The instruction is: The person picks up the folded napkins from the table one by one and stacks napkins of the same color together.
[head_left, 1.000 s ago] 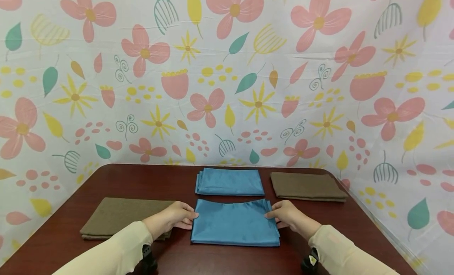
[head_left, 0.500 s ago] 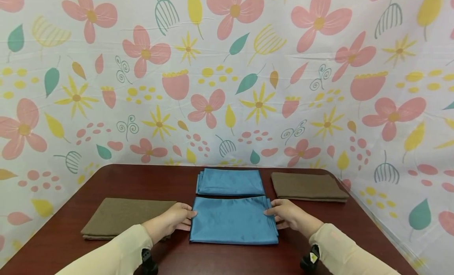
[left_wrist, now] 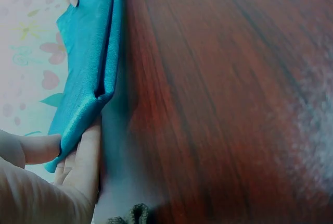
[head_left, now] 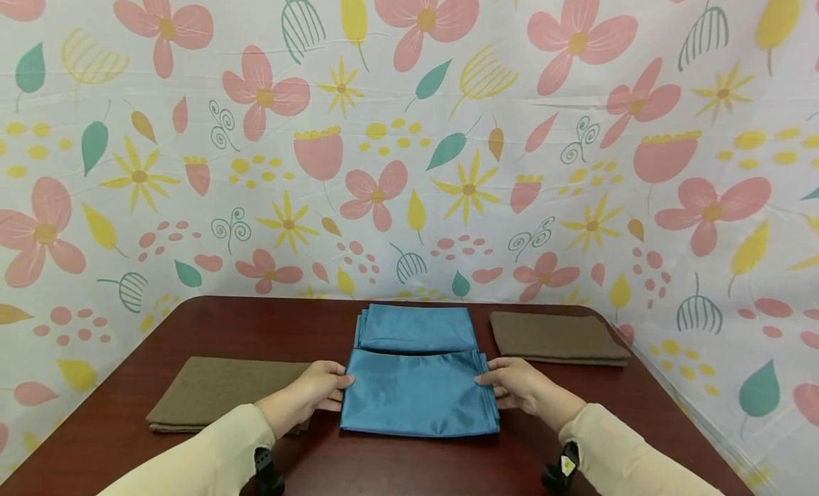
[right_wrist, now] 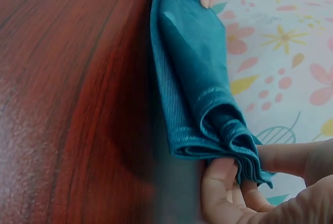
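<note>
A folded blue satin cloth [head_left: 419,396] spans the gap between both hands. My left hand [head_left: 313,389] pinches its left side, thumb on top and fingers beneath, as the left wrist view shows at the folded edge [left_wrist: 86,88]. On the opposite side, my right hand [head_left: 520,386] grips the layered ends [right_wrist: 242,153] between thumb and fingers. Both wrist views show the cloth's underside raised off the tabletop near the hands. Just behind it lies a second folded blue cloth [head_left: 419,327], whose near edge is covered by the held one in the head view.
One folded brown cloth [head_left: 217,389] lies at the left, partly behind the left forearm. Another brown cloth [head_left: 557,336] is at the back right. Everything rests on a dark reddish wooden table [head_left: 288,325], with a flower-print sheet [head_left: 409,162] behind it.
Both hands have shifted the held blue cloth slightly up and away in the head view. The strip of table between the two blue cloths has disappeared from sight.
</note>
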{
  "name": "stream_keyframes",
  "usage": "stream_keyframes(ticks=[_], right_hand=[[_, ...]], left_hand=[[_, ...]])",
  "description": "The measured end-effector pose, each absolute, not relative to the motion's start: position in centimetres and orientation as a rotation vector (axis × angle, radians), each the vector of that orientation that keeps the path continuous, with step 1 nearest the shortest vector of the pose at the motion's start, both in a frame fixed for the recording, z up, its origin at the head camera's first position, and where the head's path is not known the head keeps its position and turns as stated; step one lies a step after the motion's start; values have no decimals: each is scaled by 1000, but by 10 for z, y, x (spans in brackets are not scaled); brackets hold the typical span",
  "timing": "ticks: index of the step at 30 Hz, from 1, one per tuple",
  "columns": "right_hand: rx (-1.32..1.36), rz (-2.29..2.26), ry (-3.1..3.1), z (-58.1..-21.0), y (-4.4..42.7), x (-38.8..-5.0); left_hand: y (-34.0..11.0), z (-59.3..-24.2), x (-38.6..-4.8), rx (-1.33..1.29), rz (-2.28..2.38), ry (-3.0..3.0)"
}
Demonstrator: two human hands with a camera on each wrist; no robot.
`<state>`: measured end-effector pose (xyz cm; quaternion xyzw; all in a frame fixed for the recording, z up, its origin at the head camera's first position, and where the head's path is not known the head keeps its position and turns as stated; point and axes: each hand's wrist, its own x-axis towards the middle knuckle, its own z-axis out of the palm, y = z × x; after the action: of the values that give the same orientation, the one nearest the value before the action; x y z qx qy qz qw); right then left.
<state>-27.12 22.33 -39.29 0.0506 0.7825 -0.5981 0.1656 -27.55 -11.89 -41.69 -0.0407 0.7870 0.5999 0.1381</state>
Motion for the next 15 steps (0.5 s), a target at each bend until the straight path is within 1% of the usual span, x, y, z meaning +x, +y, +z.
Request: stream_keyframes(ticks=[15], right_hand=[[130,-1758,2197,-376,225,-277]], left_hand=[[-120,-399,-279,-75,1797,2296]])
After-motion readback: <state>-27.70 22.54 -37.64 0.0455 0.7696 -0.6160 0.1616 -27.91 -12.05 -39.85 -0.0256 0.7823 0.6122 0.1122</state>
